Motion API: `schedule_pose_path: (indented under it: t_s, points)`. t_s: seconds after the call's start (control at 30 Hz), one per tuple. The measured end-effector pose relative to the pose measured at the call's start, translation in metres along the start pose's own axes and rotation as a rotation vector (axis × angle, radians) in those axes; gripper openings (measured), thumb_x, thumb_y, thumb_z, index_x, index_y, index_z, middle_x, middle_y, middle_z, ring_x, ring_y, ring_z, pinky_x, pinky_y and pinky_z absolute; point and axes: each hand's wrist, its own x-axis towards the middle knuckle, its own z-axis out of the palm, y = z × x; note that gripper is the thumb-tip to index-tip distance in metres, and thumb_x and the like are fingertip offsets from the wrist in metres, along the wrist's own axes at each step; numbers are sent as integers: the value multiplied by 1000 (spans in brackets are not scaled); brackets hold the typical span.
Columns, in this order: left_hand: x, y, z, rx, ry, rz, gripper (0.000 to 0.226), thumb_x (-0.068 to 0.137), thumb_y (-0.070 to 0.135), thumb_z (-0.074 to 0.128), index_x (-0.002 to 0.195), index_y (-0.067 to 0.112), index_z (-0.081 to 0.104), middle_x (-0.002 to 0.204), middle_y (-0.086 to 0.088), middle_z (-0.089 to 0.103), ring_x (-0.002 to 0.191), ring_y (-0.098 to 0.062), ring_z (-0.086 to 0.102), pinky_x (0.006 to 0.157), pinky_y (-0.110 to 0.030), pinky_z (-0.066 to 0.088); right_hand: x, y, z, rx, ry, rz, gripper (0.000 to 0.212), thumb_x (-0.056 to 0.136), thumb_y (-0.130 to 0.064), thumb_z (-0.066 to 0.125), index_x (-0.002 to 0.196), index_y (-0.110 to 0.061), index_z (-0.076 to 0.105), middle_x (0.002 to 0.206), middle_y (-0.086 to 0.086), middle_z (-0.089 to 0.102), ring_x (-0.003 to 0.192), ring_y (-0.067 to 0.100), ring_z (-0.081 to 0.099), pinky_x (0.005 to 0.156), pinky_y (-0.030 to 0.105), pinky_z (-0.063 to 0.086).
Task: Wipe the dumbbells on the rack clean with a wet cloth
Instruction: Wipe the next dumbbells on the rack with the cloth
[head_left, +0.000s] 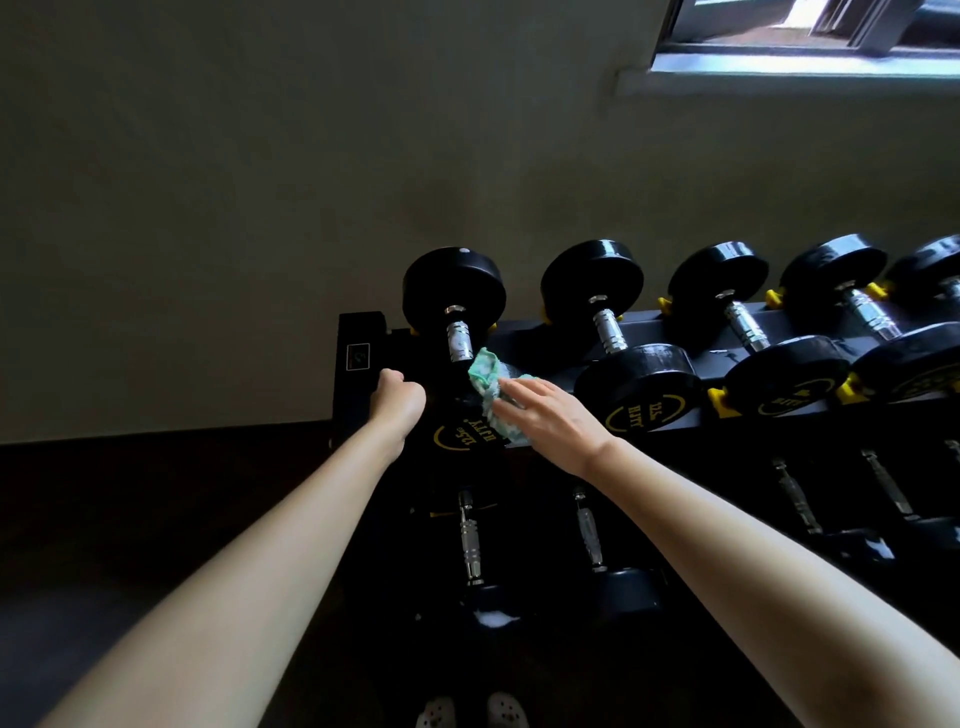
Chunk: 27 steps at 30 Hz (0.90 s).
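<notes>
green cloth (487, 385) pressed on dumbbell (460, 340) under right hand's (545, 415) straight fingers; left hand (397, 397) grips dumbbell.

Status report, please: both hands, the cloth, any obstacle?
Left hand curled beside leftmost dumbbell, grip unclear. Right hand presses green cloth on its near head. No obstruction seen.

Green-and-white mottled cloth (488, 387); black dumbbells (453, 291), yellow lettering.

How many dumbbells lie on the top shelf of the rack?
5 in a row: leftmost dumbbell under the cloth, second, third, fourth, fifth at the right edge; more may be hidden.
</notes>
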Motion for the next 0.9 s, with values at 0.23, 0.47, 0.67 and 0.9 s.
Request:
schedule_pose_path:
  t_s: [0.23,0.47,0.67,0.9]
  points:
    - [-4,4,9,24,40,9,51,89,-2,31,139,7,31,140,-14,39,128,-32,40,105,-41,35,-39,23,-8,35,-437,485,37,84,-2,52,120,-9,53,113,10,55,104,29,55,75,29,38]
    - [-11,28,17,-78,277,209,45,85,-7,32,126,5,44,127,-10,50,117,-25,48,90,-27,38,-20,28,-31,1013,-51,1175,23,79,1,57,93,-17,59,92,6,61,85,21,58,71,28,44]
    - [-31,55,22,-304,-300,266,11,92,7,46,95,8,57,93,-12,61,77,-19,60,70,-28,53,-15,24,-59,2152,299,1268,20,89,-3,41,94,-3,61,87,12,71,69,23,69,74,34,52]
    - [-38,59,27,-221,-392,339,4,86,2,62,86,-2,60,82,-11,61,70,-16,61,60,-21,57,-9,24,-52,2203,262,1121,42,73,-5,52,115,-7,56,103,9,70,87,20,70,71,33,56]
